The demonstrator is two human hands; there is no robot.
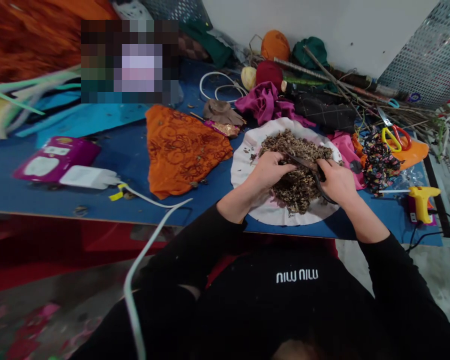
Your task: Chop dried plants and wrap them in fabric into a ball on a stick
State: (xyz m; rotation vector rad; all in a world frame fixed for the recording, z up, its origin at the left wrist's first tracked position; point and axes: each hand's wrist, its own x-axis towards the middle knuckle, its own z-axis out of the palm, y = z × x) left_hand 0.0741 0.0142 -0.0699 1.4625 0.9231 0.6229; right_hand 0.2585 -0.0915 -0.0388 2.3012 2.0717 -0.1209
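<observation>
A white paper plate [243, 165] lies at the near edge of the blue table [127, 155], heaped with brown dried plant bits [292, 145]. My left hand [268, 170] is closed on a clump of those bits at the heap's left side. My right hand [337, 182] grips dark scissors [303, 162], whose blades point left into the heap toward the left hand. Both hands rest over the plate, close together.
An orange patterned cloth [183, 147] lies left of the plate. A purple power strip [56, 157] with a white charger [90, 176] and cable sits further left. A yellow glue gun [422, 200], yellow-red scissors [395, 137], fabric scraps, yarn balls [274, 45] and sticks crowd the right and back.
</observation>
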